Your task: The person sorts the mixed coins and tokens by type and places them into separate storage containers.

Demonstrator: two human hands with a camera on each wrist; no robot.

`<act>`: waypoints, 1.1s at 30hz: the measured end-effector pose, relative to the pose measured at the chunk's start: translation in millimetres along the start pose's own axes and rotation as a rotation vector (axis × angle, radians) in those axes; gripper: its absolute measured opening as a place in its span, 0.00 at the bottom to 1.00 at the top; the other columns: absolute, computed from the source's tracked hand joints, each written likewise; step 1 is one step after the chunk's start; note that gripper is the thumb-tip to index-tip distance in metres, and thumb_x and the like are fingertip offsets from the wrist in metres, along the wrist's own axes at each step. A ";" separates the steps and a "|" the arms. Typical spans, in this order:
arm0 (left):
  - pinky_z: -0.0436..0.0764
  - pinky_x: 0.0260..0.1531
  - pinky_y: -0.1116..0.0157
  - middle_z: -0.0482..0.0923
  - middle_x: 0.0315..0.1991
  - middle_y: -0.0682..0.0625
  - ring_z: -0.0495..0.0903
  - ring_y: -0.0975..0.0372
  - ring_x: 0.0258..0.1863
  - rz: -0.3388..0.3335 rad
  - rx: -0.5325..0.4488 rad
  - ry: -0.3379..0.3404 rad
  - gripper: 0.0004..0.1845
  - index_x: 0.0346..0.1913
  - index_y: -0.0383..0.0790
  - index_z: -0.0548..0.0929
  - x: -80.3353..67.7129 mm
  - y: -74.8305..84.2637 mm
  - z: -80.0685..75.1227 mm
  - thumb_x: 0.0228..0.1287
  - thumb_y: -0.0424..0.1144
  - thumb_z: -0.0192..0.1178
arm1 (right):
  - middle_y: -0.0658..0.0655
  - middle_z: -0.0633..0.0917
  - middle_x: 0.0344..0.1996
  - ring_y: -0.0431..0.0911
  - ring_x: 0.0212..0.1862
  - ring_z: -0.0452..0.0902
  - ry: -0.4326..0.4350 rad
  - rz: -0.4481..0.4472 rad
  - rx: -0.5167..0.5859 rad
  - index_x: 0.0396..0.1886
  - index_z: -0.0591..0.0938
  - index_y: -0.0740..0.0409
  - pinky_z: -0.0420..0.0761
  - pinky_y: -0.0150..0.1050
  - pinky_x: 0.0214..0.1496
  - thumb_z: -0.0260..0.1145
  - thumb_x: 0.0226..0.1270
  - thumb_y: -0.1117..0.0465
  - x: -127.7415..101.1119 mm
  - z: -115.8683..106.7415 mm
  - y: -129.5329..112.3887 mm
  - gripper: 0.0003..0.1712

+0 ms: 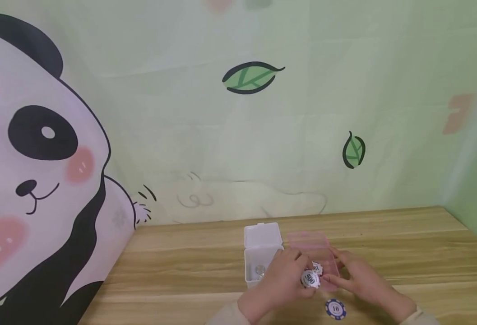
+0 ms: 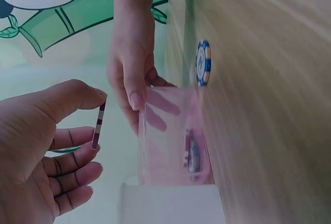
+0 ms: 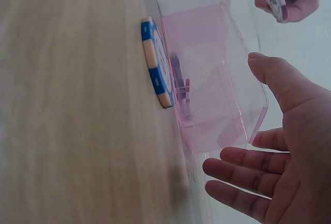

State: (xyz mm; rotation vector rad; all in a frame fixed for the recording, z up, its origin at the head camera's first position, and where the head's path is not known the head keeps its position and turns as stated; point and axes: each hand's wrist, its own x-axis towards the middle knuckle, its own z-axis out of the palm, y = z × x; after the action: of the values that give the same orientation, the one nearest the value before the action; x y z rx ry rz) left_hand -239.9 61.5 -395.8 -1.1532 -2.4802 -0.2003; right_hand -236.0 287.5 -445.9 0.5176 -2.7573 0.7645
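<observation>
A wooden surface point(image 1: 181, 266) is backed by a panda wall. An open white box point(image 1: 260, 257) is seen beside a pink box point(image 1: 317, 253) holding one chip. A purple-edged chip point(image 1: 310, 279) is pinched by the left hand point(image 1: 279, 282); the right hand point(image 1: 358, 277), fingers relaxed, touches the pink box. A blue chip point(image 1: 335, 309) lies near the surface's front edge.

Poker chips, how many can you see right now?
3 for sure: one pinched in the left hand, chip; one inside the pink box, chip; a blue chip on the table. Others may be hidden.
</observation>
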 end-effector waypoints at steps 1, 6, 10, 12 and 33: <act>0.65 0.37 0.76 0.75 0.34 0.60 0.70 0.69 0.36 -0.007 0.002 -0.003 0.20 0.37 0.50 0.79 1.2 -1.3 0.1 0.45 0.55 0.72 | 0.48 0.84 0.36 0.42 0.39 0.79 -0.009 0.004 0.005 0.67 0.67 0.69 0.80 0.42 0.42 0.67 0.60 0.42 0.3 -0.2 -0.1 0.46; 0.66 0.38 0.74 0.74 0.34 0.59 0.70 0.68 0.36 -0.054 -0.013 -0.043 0.20 0.39 0.48 0.79 6.2 -6.8 2.4 0.47 0.54 0.71 | 0.51 0.84 0.38 0.43 0.40 0.79 -0.049 0.037 0.035 0.67 0.66 0.70 0.80 0.44 0.43 0.66 0.61 0.41 1.1 -1.3 -0.5 0.46; 0.66 0.38 0.74 0.74 0.34 0.59 0.69 0.69 0.35 -0.093 -0.045 -0.074 0.19 0.38 0.48 0.78 10.1 -9.6 4.6 0.49 0.54 0.70 | 0.52 0.84 0.39 0.45 0.41 0.80 -0.055 0.041 0.039 0.67 0.66 0.70 0.81 0.47 0.45 0.66 0.61 0.41 0.8 -1.9 -1.4 0.46; 0.66 0.39 0.74 0.73 0.34 0.59 0.68 0.69 0.35 -0.108 -0.055 -0.086 0.19 0.38 0.48 0.78 12.4 -10.4 5.7 0.49 0.54 0.70 | 0.55 0.85 0.42 0.48 0.43 0.81 -0.046 0.038 0.038 0.67 0.66 0.70 0.81 0.49 0.46 0.66 0.61 0.41 0.4 -1.9 -1.7 0.46; 0.67 0.41 0.72 0.74 0.34 0.58 0.69 0.66 0.37 -0.110 0.005 -0.125 0.18 0.38 0.48 0.79 31.8 -17.3 22.2 0.48 0.53 0.71 | 0.67 0.80 0.55 0.58 0.48 0.81 0.049 -0.016 -0.026 0.63 0.71 0.70 0.80 0.57 0.51 0.68 0.59 0.43 -1.3 1.3 -2.0 0.43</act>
State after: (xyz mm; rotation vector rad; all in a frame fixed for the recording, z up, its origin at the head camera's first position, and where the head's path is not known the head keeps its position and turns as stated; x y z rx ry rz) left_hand -278.0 79.0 -402.4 -1.0583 -2.6551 -0.1566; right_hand -234.2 285.6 -446.5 0.5088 -2.7109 0.7265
